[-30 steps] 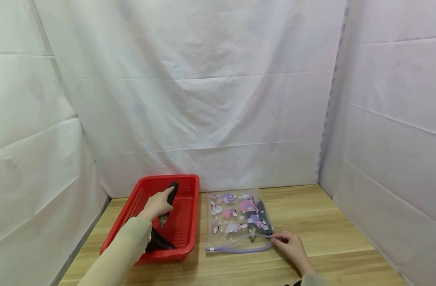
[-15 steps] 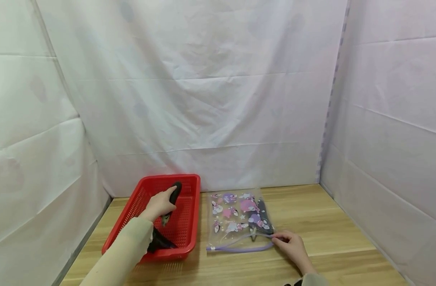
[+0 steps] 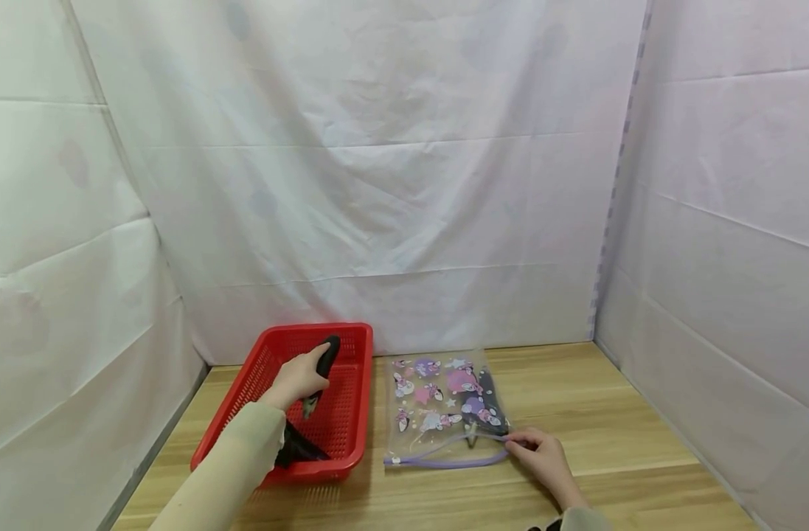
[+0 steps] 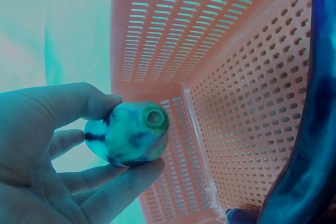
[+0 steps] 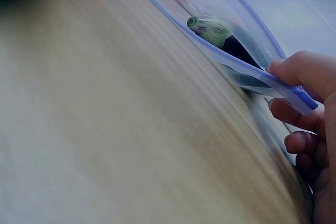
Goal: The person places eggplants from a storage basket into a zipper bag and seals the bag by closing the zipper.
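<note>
In the head view my left hand (image 3: 296, 380) grips a dark eggplant (image 3: 327, 359) inside the red basket (image 3: 363, 413). Its green stem end (image 4: 154, 118) faces the left wrist camera, with thumb and fingers around the body. Another long, dark eggplant (image 3: 301, 447) lies at the basket's near end, partly behind my sleeve. Right of the basket lies a clear zip bag (image 3: 411, 435) with purple and pink prints. My right hand (image 3: 540, 459) pinches the right end of its purple zip edge between thumb and finger, and the mouth gapes. An eggplant (image 5: 212, 31) is inside the bag.
Everything stands on a wood-grain table (image 3: 596, 428). A white cloth (image 3: 404, 221) hangs behind it, and more cloth hangs at both sides. Perforated walls (image 4: 157, 30) rise around the left hand's work.
The left hand and its eggplant have shifted slightly to the right within the basket. The right hand stays at the bag's edge.
</note>
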A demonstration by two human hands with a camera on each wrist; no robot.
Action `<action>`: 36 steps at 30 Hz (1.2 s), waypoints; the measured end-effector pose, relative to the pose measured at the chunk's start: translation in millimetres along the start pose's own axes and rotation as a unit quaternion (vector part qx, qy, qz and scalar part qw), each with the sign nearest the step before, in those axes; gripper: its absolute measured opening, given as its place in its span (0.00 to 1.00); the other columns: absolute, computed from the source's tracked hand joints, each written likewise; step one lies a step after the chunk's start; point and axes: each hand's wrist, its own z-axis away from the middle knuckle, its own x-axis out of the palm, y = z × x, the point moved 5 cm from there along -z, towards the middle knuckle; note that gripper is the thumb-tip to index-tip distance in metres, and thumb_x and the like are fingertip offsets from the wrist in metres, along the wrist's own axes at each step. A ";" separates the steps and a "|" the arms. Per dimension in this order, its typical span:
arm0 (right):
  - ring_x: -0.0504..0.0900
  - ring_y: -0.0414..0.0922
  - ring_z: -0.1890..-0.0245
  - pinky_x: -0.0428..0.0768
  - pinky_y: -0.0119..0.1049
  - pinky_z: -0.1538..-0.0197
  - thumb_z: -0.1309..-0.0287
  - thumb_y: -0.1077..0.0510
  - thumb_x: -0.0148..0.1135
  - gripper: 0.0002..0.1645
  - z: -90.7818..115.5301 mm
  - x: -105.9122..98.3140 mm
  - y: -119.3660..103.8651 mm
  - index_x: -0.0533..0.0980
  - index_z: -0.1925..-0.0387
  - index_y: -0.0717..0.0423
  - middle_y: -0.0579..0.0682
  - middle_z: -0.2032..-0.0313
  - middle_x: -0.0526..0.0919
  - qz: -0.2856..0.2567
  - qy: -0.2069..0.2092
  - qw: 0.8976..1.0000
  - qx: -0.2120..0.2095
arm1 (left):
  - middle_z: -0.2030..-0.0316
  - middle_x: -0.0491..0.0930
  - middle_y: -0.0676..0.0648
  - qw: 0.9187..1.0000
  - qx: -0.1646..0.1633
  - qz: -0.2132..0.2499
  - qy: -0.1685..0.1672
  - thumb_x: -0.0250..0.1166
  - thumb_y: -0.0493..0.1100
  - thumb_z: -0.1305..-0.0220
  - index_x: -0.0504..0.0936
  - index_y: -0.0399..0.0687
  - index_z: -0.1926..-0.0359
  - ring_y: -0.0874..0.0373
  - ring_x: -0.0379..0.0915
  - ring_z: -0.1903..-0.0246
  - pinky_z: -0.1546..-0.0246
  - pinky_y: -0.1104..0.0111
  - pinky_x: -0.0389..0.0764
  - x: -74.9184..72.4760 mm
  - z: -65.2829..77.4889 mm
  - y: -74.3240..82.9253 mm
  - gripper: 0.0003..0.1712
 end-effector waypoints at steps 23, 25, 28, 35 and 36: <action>0.75 0.36 0.72 0.73 0.30 0.67 0.54 0.62 0.75 0.05 -1.1 -0.6 -0.4 0.86 0.73 0.49 0.47 0.71 0.84 0.000 -0.001 1.000 0.004 | 0.50 0.78 0.36 1.000 0.002 0.019 -0.013 0.67 0.35 0.47 0.59 0.48 0.27 0.52 0.69 0.76 0.78 0.62 0.67 2.9 1.4 14.7 0.47; 0.76 0.36 0.72 0.74 0.30 0.66 0.54 0.62 0.75 0.05 -0.9 -0.3 0.5 0.86 0.73 0.50 0.48 0.71 0.84 -0.001 -0.001 1.000 0.003 | 0.50 0.78 0.36 1.000 0.005 0.019 -0.013 0.67 0.34 0.47 0.59 0.47 0.27 0.51 0.69 0.76 0.78 0.62 0.68 3.9 1.1 16.4 0.47; 0.76 0.36 0.71 0.74 0.30 0.66 0.54 0.63 0.75 0.05 -0.5 0.0 1.6 0.86 0.73 0.50 0.46 0.71 0.84 0.001 0.000 1.000 0.004 | 0.51 0.79 0.37 1.000 0.013 0.011 -0.010 0.68 0.35 0.48 0.60 0.47 0.27 0.52 0.69 0.75 0.77 0.63 0.68 5.2 0.1 19.7 0.47; 0.74 0.36 0.73 0.72 0.31 0.68 0.54 0.63 0.75 0.05 -0.3 0.5 0.8 0.86 0.73 0.51 0.43 0.72 0.83 0.005 0.000 1.000 0.007 | 0.54 0.80 0.40 1.000 0.021 0.000 -0.016 0.68 0.35 0.49 0.61 0.48 0.27 0.53 0.68 0.74 0.76 0.63 0.68 8.7 0.4 27.1 0.47; 0.74 0.36 0.73 0.72 0.31 0.68 0.54 0.63 0.75 0.05 0.0 0.5 0.2 0.86 0.73 0.51 0.44 0.72 0.83 0.005 0.000 1.000 0.005 | 0.54 0.80 0.40 1.000 0.022 -0.001 -0.016 0.68 0.35 0.49 0.61 0.48 0.27 0.53 0.68 0.74 0.76 0.63 0.68 9.0 0.8 28.1 0.46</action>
